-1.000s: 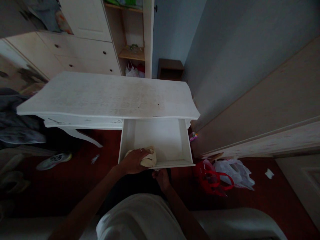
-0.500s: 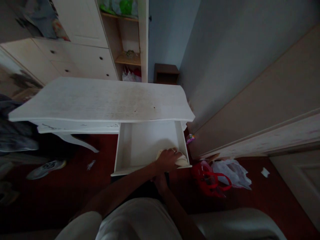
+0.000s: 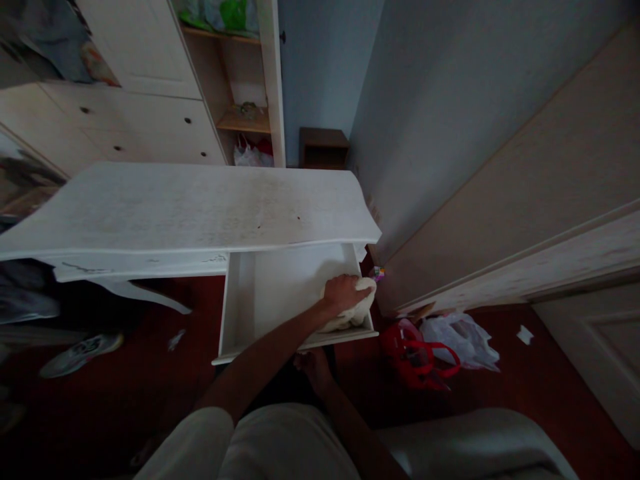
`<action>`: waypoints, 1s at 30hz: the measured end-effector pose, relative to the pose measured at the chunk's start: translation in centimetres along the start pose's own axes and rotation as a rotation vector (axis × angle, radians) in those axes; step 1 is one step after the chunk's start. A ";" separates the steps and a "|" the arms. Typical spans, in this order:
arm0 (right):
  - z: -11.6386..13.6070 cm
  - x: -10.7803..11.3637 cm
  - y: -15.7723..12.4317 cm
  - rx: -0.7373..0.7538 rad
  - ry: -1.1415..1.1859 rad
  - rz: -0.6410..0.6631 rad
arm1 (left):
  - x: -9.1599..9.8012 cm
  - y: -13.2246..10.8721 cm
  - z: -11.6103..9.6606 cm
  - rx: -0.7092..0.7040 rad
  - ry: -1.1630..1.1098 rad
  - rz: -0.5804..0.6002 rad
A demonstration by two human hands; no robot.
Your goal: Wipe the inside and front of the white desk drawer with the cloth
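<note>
My left hand (image 3: 344, 293) reaches into the pulled-out drawer (image 3: 240, 307) of a white table (image 3: 200, 207). Its fingers are closed on a cream cloth (image 3: 357, 310), which is bunched against the drawer's right side near the front corner. Below the drawer's front edge, close to my lap, is my right hand (image 3: 315, 370). Its fingers look curled, and dim light hides whether anything is in them. Dark stains and a few small specks mark the tabletop. The drawer's visible floor is bare apart from the cloth.
A red bag (image 3: 413, 353) and a white plastic bag (image 3: 463, 340) lie on the red floor at right. A shoe (image 3: 83, 355) is at lower left. Behind the table stand a white wardrobe (image 3: 145, 127) and a small brown box-shaped unit (image 3: 324, 147). A wall closes the right side.
My left hand has moved the cloth from the drawer's front right corner back along its right side. My right hand has shifted slightly down. The whole view has also shifted a little.
</note>
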State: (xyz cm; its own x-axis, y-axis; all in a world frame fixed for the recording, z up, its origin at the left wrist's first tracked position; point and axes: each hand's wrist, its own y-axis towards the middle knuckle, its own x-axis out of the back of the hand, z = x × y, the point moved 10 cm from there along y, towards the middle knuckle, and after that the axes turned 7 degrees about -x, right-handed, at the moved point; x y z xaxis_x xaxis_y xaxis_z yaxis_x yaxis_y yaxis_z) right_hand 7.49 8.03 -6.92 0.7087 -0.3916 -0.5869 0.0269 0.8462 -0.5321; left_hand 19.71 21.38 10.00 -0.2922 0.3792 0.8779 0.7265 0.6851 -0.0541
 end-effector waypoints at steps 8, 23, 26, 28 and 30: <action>-0.1 0.4 -0.1 0.004 0.009 -0.024 | 2.6 5.6 5.9 0.241 -0.372 -0.097; -0.5 0.4 -0.1 -0.007 -0.004 -0.031 | 2.6 5.2 11.5 0.328 -0.494 -0.211; -0.2 0.1 -0.4 -0.011 0.000 -0.020 | 3.8 4.3 11.0 0.301 -0.195 -0.201; -0.1 0.0 -0.6 -0.018 0.002 -0.013 | 4.0 4.0 9.4 0.213 -0.029 -0.180; -0.1 0.1 -0.7 -0.014 0.012 -0.017 | 3.4 3.6 7.0 0.075 0.070 -0.145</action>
State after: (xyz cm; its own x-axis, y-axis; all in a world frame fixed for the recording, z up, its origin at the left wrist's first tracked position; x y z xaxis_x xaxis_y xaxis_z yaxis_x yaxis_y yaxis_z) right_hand 7.52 7.36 -6.65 0.6996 -0.4100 -0.5852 0.0289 0.8346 -0.5502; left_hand 17.00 29.48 9.50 -0.3449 0.2305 0.9099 0.6306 0.7749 0.0427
